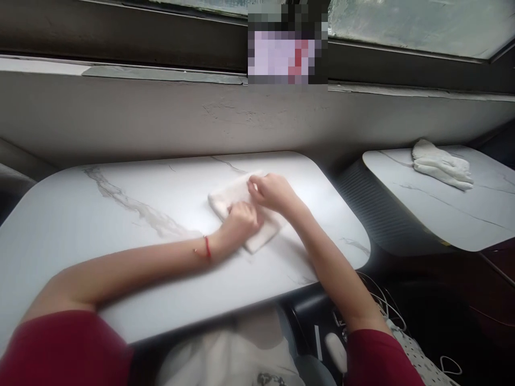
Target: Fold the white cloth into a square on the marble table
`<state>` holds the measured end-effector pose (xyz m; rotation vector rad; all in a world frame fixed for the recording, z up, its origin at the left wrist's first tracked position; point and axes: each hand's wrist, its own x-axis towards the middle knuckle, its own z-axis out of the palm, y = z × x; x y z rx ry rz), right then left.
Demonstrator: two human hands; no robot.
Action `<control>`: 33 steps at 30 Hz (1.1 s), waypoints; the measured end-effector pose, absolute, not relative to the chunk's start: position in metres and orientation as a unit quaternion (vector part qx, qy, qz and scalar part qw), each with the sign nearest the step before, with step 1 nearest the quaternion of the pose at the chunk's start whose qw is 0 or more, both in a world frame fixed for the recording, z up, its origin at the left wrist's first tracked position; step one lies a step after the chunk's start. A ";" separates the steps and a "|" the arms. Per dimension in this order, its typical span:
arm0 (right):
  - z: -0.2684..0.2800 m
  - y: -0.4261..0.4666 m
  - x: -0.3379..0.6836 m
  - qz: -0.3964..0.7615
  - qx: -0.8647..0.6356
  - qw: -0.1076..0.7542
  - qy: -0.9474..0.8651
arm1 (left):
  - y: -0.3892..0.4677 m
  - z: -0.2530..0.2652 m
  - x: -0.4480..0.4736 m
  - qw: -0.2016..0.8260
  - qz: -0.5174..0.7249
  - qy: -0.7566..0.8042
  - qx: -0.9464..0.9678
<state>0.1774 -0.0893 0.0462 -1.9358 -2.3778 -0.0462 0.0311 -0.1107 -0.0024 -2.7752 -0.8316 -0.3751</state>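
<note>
A folded white cloth (pixel 257 242) lies at an angle on the white marble-patterned table (pixel 137 279), right of its middle. My left hand (pixel 241 220), with a red string bracelet at the wrist, is closed on the near part of the cloth, its fingers curled under and partly hidden. Just beyond it, my right hand (pixel 272 191) pinches the far side of the cloth between thumb and fingers. Both hands rest close together, and the cloth between them is partly covered.
To the right stands a second marble-patterned table (pixel 442 214) with a crumpled white cloth (pixel 441 165) on it. A wall (pixel 161 115) and windows run behind the tables. Below the near edge are white cables (pixel 386 303) and a white mouse-shaped object (pixel 336 351).
</note>
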 end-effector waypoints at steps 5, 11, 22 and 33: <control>0.045 -0.104 0.147 -0.008 -0.547 -0.001 -0.837 | -0.149 0.000 -0.012 0.280 -0.127 -0.232 -0.923; 0.028 -0.111 0.132 -0.008 -0.450 0.054 -0.891 | -0.155 0.006 -0.058 0.338 -0.165 -0.196 -0.906; 0.003 -0.102 0.135 -0.082 -0.377 0.159 -0.909 | -0.127 0.005 -0.063 0.244 -0.103 -0.322 -0.909; -0.006 -0.093 0.143 -0.052 -0.386 0.192 -0.901 | -0.057 0.001 -0.077 0.176 -0.102 -0.375 -0.904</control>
